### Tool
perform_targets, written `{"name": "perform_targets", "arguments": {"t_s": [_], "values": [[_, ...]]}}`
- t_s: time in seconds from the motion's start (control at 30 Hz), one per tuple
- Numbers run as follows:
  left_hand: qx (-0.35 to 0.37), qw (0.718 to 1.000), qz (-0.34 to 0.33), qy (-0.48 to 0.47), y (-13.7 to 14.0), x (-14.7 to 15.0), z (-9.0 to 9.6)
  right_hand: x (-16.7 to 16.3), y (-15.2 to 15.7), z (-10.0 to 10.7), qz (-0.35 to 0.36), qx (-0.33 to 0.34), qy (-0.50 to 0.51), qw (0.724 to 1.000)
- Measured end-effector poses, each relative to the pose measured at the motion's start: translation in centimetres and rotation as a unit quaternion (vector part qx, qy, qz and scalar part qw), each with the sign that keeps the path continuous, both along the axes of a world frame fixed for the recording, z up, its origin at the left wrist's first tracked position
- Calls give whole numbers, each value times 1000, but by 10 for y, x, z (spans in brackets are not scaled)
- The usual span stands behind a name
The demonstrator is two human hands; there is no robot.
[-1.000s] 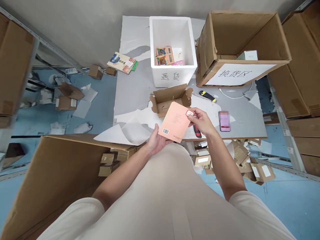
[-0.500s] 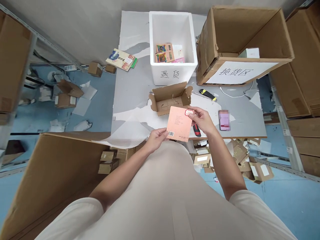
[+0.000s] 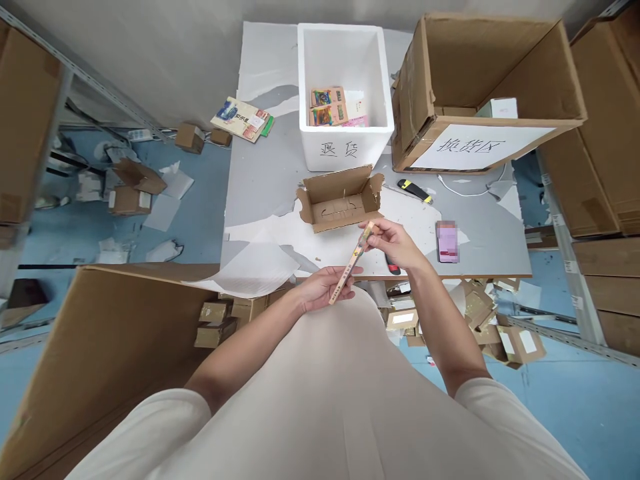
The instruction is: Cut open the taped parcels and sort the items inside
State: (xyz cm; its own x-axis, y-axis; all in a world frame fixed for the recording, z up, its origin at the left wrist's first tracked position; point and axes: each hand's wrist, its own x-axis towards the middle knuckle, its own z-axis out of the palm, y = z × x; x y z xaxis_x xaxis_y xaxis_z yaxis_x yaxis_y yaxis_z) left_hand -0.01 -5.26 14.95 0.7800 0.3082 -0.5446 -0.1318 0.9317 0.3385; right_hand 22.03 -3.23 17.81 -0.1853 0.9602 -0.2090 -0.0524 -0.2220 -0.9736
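While it's edge-on like this, slim book (image 3: 352, 264): up in the air on the near side of the small open carton (image 3: 341, 203), tilted, with what looks like a printed spine facing up. Cover details don't show from here.

Right hand (image 3: 390, 240): got the upper end pinched between thumb and fingers, near the carton's front right corner.

Left hand (image 3: 320, 288): touching the lower end, fingers reaching past it, nearer to the person than the carton is. Can't tell if it's squeezing or just propping.

Book weight: gotta be light, going by how thin it is. One hand should manage it fine imo.

Book stiffness: the edge runs pretty straight, so I'd guess firm along the spine and bendier across the covers.

Book slip: finish is too small to judge. If the cover's glossy it might slide a bit, so flat fingers beat fingertips.

Book damage: won't shatter lol, but I'd expect corners to ding and pages to crease.

Where to grab: spine side, about midway, thumb on one cover and fingers on the other. Pinch only the loose page side and it'll probably flop open.

Around the carton: white foam box (image 3: 345, 148) behind it, red utility knife (image 3: 392, 266) on the surface (image 3: 270, 157) to its near right, partly hidden by the right hand.
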Motion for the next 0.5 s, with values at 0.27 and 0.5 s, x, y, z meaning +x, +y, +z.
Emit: {"name": "perform_targets", "arguments": {"t_s": [0.27,0.5], "values": [[183,974,86,100,16,-19,-2,15,2,-11,-65,-84,-34,994],[258,956,71,122,17,-16,0,21,3,-22,-109,-102,12,989]]}}
